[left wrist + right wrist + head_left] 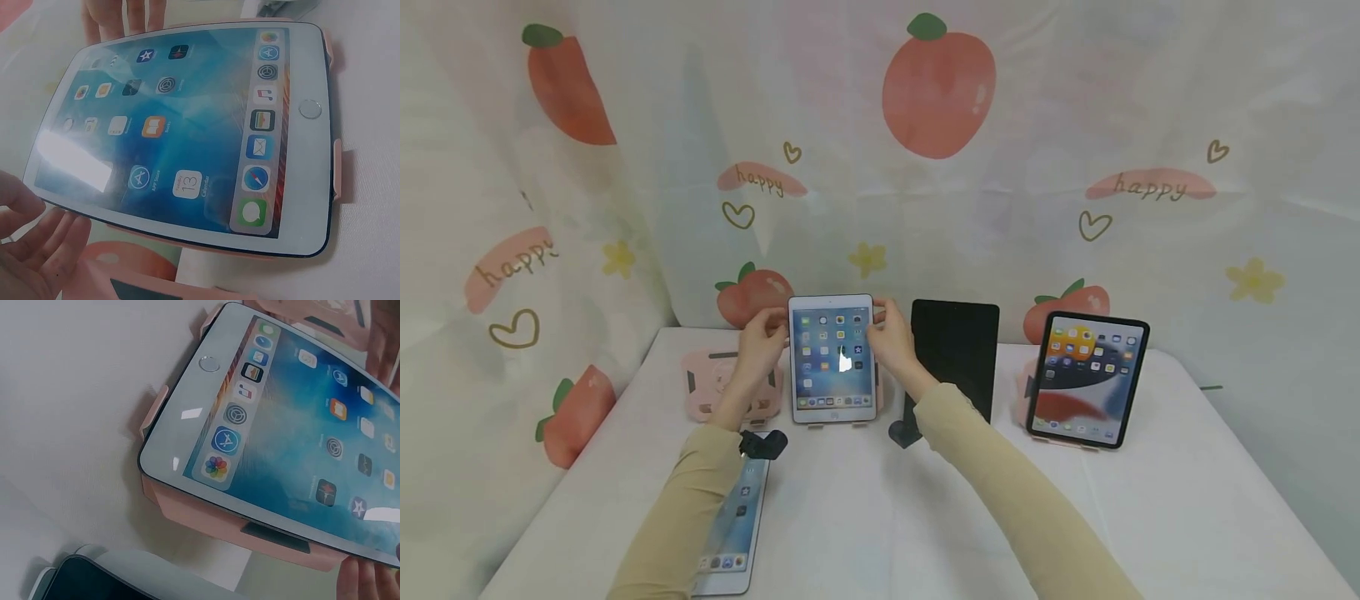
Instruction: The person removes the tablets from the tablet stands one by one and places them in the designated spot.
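A white tablet (832, 358) with its screen lit stands upright, leaning on a pink stand (206, 515). Its lower edge sits behind the stand's small front hooks (338, 169). At the tablet's upper left edge, my left hand (762, 343) pinches the side with thumb and fingers. My right hand (893, 340) holds the opposite side at about the same height, its fingers partly hidden behind the tablet. In the left wrist view, the left fingers (59, 244) touch the tablet's long edge near a top corner.
Left of the tablet is a bare pink stand (703, 387). A dark-screened tablet (955, 350) stands to the right, partly behind my right arm. Farther right, a black-framed lit tablet (1086, 379) rests on another stand. Another white tablet (730, 533) lies under my left forearm.
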